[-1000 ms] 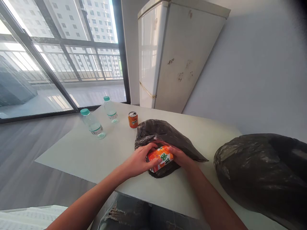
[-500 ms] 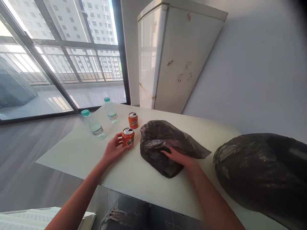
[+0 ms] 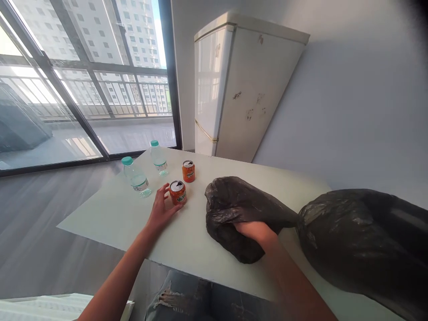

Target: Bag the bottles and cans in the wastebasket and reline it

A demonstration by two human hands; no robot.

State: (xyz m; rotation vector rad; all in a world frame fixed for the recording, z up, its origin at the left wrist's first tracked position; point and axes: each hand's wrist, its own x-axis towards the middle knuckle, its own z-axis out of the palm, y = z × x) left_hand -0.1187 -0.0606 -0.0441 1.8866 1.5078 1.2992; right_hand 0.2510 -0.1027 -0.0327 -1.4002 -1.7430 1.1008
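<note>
My left hand (image 3: 161,208) is curled round the near side of an orange soda can (image 3: 177,194), its thumb along the front and its fingers at the left. The opened top of the can faces up. A second orange soda can (image 3: 188,172) stands just behind it. My right hand (image 3: 256,231) grips a crumpled black plastic bag (image 3: 240,198) lying on the table; folds of the bag hide its fingertips. Two clear plastic bottles with green caps, a nearer bottle (image 3: 137,179) and a farther bottle (image 3: 159,159), stand to the left of the cans.
A large, full-looking black bag (image 3: 361,240) sits on the right of the pale table (image 3: 187,240), touching the smaller bag's tail. Behind the table are a white refrigerator (image 3: 257,98) and a glass sliding door (image 3: 87,89). My legs in ripped jeans (image 3: 187,296) are below the front edge.
My right hand has drawn the crumpled bag to the right and towards me, its fingers sinking into the folds. The near can has shifted slightly left with my left hand. The view has moved a little.
</note>
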